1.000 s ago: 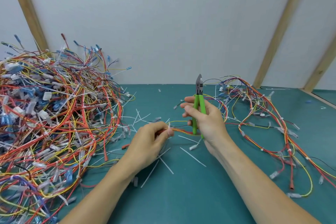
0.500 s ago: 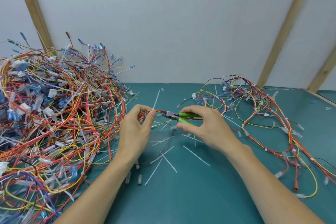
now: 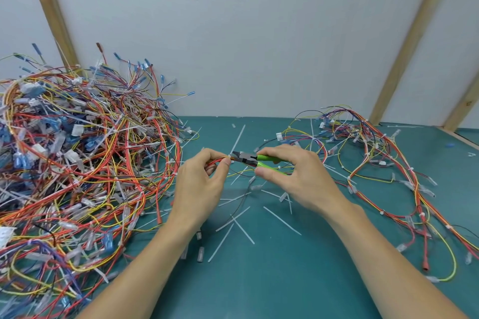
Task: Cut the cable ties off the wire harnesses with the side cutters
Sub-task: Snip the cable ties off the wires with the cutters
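My right hand (image 3: 295,176) grips the green-handled side cutters (image 3: 255,160), which lie level and point left. Their dark jaws sit at a small white cable tie (image 3: 230,156) on a bundle of red and orange wires (image 3: 216,160). My left hand (image 3: 201,184) pinches that bundle between thumb and fingers, just left of the jaws. The bundle runs left into a big tangled pile of wire harnesses (image 3: 77,163).
Cut white cable ties (image 3: 242,225) lie scattered on the teal table (image 3: 285,280) below my hands. A looser spread of harnesses (image 3: 375,163) covers the right side. A white wall with wooden battens (image 3: 407,41) closes the back.
The cutters swung from upright to level and pointing left. My left hand rose with the wire bundle, and the jaws now meet the tie beside its fingertips.
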Available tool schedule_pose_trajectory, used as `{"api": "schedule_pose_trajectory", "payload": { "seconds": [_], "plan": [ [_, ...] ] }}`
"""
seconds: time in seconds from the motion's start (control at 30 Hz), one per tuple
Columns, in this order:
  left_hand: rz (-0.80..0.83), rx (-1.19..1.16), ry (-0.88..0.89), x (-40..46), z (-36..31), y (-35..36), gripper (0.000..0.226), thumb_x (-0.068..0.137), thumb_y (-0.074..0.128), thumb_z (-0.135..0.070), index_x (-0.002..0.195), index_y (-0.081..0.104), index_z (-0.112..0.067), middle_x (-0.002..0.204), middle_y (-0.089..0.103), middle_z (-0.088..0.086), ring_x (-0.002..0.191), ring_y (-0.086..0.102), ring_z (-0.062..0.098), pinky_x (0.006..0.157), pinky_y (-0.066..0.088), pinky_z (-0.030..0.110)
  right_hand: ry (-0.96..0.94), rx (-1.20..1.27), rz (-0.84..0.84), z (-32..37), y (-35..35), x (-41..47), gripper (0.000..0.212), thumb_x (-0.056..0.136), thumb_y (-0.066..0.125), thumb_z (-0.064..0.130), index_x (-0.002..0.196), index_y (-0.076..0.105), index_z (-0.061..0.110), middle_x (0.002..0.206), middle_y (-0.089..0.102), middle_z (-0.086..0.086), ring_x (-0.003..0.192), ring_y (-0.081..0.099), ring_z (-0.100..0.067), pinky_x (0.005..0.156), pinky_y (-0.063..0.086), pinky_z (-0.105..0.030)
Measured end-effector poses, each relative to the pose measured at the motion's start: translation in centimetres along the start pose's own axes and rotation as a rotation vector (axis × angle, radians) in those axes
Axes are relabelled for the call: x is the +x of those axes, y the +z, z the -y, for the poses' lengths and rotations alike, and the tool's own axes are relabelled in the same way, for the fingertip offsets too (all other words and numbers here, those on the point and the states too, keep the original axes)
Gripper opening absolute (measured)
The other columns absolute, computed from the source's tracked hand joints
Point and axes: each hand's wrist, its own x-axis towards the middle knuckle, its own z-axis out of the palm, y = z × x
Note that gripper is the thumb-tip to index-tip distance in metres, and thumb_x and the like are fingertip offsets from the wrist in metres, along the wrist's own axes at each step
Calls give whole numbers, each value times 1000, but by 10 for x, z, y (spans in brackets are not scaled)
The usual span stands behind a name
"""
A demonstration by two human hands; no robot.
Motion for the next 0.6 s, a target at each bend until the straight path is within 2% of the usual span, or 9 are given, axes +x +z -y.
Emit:
{"api": "schedule_pose_trajectory", "payload": {
  "seconds": [0.27, 0.43, 0.6],
  "plan": [
    [15, 75, 39, -1, -2, -2, 9, 94, 69, -17, 86, 70, -14, 51, 53, -23, 52, 48, 1, 52, 33, 12, -8, 81, -13, -4, 0, 1, 39, 76, 69, 68, 105, 73, 41, 95, 72, 23, 91, 65, -7, 85, 52, -36],
    [19, 86, 50, -3, -2, -3, 9, 94, 69, -15, 85, 69, -15, 53, 53, -27, 52, 48, -2, 52, 32, 12, -24, 86, -7, -5, 0, 2, 35, 76, 70, 67, 104, 69, 47, 95, 72, 20, 86, 65, -14, 83, 53, -42],
    [13, 116, 56, -5, -3, -2, 9, 93, 70, -15, 85, 69, -15, 55, 54, -26, 54, 48, -3, 53, 32, 11, -13, 72, 4, -7, -1, 2, 37, 73, 70, 69, 104, 68, 49, 93, 72, 23, 81, 65, -15, 81, 54, -43]
  ]
}}
